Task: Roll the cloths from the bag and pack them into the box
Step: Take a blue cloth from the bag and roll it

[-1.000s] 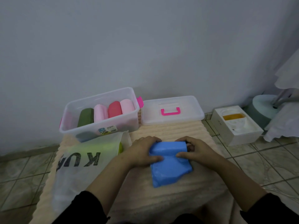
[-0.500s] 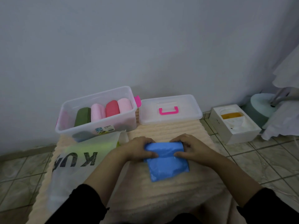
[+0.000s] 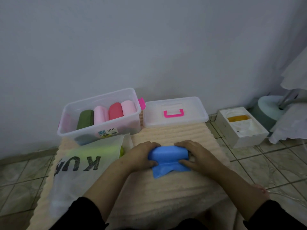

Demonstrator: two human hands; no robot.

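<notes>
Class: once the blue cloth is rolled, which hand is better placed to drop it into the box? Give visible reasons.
Probably the left hand: the box stands on its side, with a free gap beside the green roll. The right hand would have to cross over the blue cloth.

Both forearms reaching forward in black sleeves, left hand point(image 3: 141, 155) curling around the left end of the blue cloth roll point(image 3: 167, 156), right hand point(image 3: 196, 155) gripping its right end, thumbs pressing underneath
</notes>
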